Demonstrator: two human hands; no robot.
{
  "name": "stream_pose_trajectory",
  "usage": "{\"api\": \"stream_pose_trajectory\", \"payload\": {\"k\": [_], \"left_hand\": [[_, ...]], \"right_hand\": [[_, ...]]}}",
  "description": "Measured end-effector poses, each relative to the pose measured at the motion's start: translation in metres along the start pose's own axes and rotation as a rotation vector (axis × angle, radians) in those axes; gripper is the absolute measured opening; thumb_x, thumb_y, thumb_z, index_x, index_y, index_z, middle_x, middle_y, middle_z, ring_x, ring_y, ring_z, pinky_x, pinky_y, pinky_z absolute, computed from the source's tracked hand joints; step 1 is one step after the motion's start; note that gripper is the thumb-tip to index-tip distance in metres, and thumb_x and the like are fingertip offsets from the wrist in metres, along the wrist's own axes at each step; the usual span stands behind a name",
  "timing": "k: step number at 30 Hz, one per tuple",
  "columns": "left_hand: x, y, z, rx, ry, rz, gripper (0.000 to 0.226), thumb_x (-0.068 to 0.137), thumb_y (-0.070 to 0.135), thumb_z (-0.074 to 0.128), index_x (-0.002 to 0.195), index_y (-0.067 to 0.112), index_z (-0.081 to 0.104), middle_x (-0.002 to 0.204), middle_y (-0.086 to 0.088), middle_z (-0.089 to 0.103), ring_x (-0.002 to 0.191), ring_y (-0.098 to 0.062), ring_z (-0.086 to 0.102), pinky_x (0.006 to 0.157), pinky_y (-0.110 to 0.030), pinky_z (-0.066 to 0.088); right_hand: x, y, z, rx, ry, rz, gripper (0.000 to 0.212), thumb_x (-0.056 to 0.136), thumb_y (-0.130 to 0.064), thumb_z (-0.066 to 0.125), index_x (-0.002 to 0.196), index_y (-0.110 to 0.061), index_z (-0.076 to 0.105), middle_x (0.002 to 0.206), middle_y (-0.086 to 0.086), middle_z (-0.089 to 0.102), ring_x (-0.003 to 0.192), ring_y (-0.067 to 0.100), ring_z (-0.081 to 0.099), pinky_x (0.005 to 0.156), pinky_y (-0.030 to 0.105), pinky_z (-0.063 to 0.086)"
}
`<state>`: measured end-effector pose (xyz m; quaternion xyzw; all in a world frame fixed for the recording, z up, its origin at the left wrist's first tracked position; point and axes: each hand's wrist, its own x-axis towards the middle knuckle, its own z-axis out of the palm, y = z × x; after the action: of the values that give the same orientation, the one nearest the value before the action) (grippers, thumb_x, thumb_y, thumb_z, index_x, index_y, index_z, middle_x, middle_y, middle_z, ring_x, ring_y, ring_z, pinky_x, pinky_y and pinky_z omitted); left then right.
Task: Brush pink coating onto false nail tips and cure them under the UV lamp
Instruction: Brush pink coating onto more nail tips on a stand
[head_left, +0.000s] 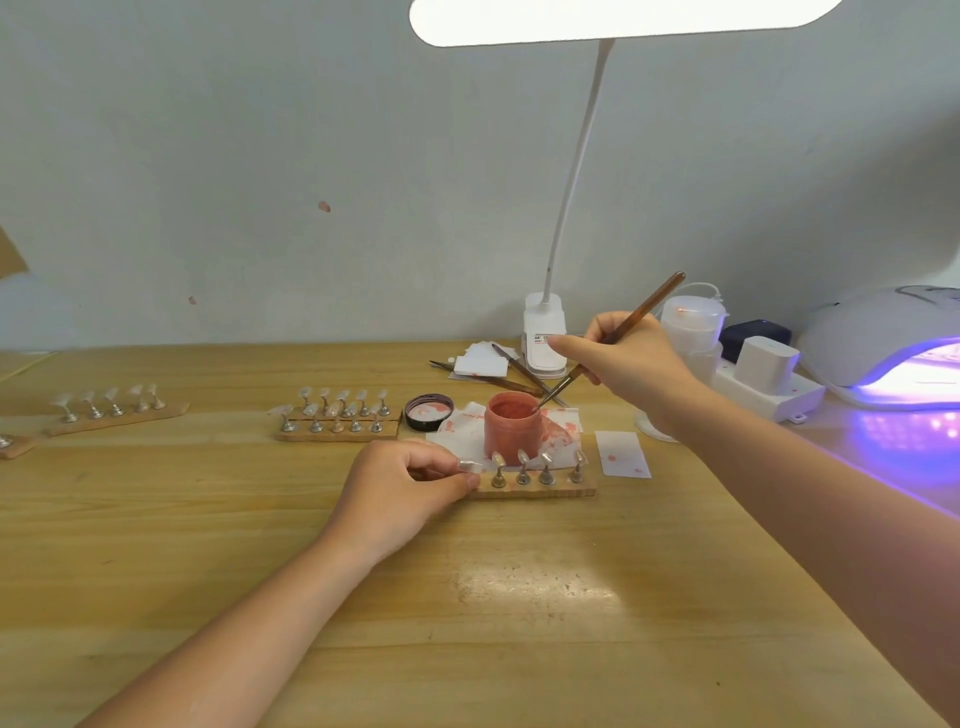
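Note:
A small wooden strip (540, 488) carries several false nail tips on metal stands, in front of an open jar of pink coating (511, 426). My left hand (400, 493) grips the strip's left end, fingers curled around the leftmost stand. My right hand (634, 369) pinches a brown-handled brush (644, 314), whose bristle end dips into the jar's mouth. The UV lamp (893, 343) glows purple at the far right.
Two more strips of nail tips (337, 421) (114, 410) sit to the left. The jar's black lid (428, 411) lies beside stained tissue (563, 426). A white desk lamp (543, 343), spare brushes, a plastic container and a power strip (769, 389) crowd the back right.

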<state>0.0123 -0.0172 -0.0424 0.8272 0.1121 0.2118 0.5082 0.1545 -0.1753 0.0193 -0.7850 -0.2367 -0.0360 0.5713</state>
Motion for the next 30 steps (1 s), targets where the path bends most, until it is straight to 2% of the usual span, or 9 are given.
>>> {"api": "stream_pose_trajectory", "payload": {"k": [4, 9, 12, 16, 18, 22, 26, 28, 30], "left_hand": [[-0.001, 0.003, 0.000, -0.020, -0.008, -0.013, 0.015, 0.068, 0.009, 0.077, 0.062, 0.021, 0.071, 0.072, 0.010, 0.069, 0.068, 0.001, 0.061, 0.061, -0.004, 0.043], [-0.002, 0.004, -0.001, -0.023, -0.026, -0.014, 0.014, 0.071, 0.006, 0.075, 0.064, 0.018, 0.073, 0.072, 0.011, 0.069, 0.069, 0.001, 0.061, 0.060, -0.002, 0.041], [-0.003, 0.005, -0.001, -0.021, -0.022, -0.012, 0.011, 0.070, 0.007, 0.075, 0.065, 0.017, 0.073, 0.072, 0.010, 0.069, 0.070, 0.000, 0.061, 0.060, -0.002, 0.041], [-0.004, 0.004, -0.001, 0.003, -0.006, 0.016, 0.013, 0.069, 0.009, 0.077, 0.063, 0.020, 0.072, 0.069, 0.011, 0.069, 0.071, -0.003, 0.062, 0.061, -0.003, 0.042], [-0.004, 0.004, -0.001, 0.010, 0.004, 0.036, 0.016, 0.069, 0.008, 0.077, 0.063, 0.022, 0.072, 0.069, 0.011, 0.069, 0.071, -0.005, 0.062, 0.062, -0.005, 0.043], [-0.005, 0.003, 0.000, 0.074, 0.014, 0.100, 0.025, 0.070, 0.008, 0.076, 0.060, 0.029, 0.068, 0.068, 0.013, 0.066, 0.071, -0.004, 0.060, 0.062, -0.006, 0.042], [-0.008, 0.002, 0.002, 0.134, 0.046, 0.174, 0.027, 0.071, 0.004, 0.073, 0.061, 0.028, 0.068, 0.071, 0.012, 0.066, 0.068, -0.001, 0.056, 0.061, -0.007, 0.039], [-0.009, 0.003, 0.001, 0.116, 0.063, 0.177, 0.028, 0.072, 0.005, 0.073, 0.061, 0.030, 0.067, 0.067, 0.018, 0.066, 0.061, 0.004, 0.054, 0.056, -0.004, 0.035], [-0.009, 0.004, 0.000, 0.072, 0.046, 0.161, 0.024, 0.071, 0.012, 0.074, 0.061, 0.033, 0.067, 0.065, 0.024, 0.065, 0.055, 0.006, 0.053, 0.053, -0.005, 0.035]], "right_hand": [[-0.002, 0.000, -0.005, -0.014, -0.002, -0.030, 0.033, 0.081, -0.020, 0.069, 0.056, -0.012, 0.049, 0.046, -0.003, 0.049, 0.036, -0.002, 0.042, 0.043, 0.010, 0.038], [-0.009, -0.002, -0.004, 0.062, 0.078, -0.087, 0.033, 0.081, -0.025, 0.069, 0.059, -0.009, 0.051, 0.048, 0.000, 0.048, 0.040, 0.003, 0.042, 0.050, 0.019, 0.039], [-0.023, -0.003, 0.001, 0.195, 0.093, -0.111, 0.036, 0.083, -0.032, 0.066, 0.059, -0.010, 0.051, 0.043, -0.004, 0.051, 0.038, 0.004, 0.043, 0.046, 0.015, 0.037], [-0.047, -0.003, 0.012, 0.326, 0.010, -0.145, 0.038, 0.082, -0.038, 0.056, 0.071, -0.002, 0.060, 0.049, 0.003, 0.062, 0.037, 0.010, 0.050, 0.041, 0.013, 0.039], [-0.059, -0.001, 0.017, 0.328, -0.016, -0.188, 0.034, 0.081, -0.038, 0.052, 0.071, -0.008, 0.064, 0.054, 0.001, 0.065, 0.042, 0.011, 0.055, 0.044, 0.013, 0.040], [-0.083, 0.004, 0.022, 0.196, -0.044, -0.304, 0.021, 0.082, -0.036, 0.053, 0.073, -0.024, 0.067, 0.062, -0.008, 0.066, 0.055, 0.000, 0.058, 0.049, 0.014, 0.042], [-0.098, 0.013, 0.024, 0.162, -0.033, -0.407, 0.033, 0.090, -0.034, 0.055, 0.062, -0.019, 0.064, 0.060, -0.005, 0.062, 0.056, 0.002, 0.054, 0.055, 0.017, 0.041], [-0.102, 0.015, 0.024, 0.171, -0.054, -0.440, 0.045, 0.089, -0.038, 0.045, 0.057, -0.011, 0.062, 0.057, 0.003, 0.061, 0.055, 0.002, 0.052, 0.057, 0.014, 0.039], [-0.105, 0.017, 0.025, 0.156, -0.066, -0.477, 0.050, 0.090, -0.035, 0.038, 0.056, -0.007, 0.062, 0.055, 0.001, 0.060, 0.055, 0.000, 0.053, 0.058, 0.012, 0.039]]}}
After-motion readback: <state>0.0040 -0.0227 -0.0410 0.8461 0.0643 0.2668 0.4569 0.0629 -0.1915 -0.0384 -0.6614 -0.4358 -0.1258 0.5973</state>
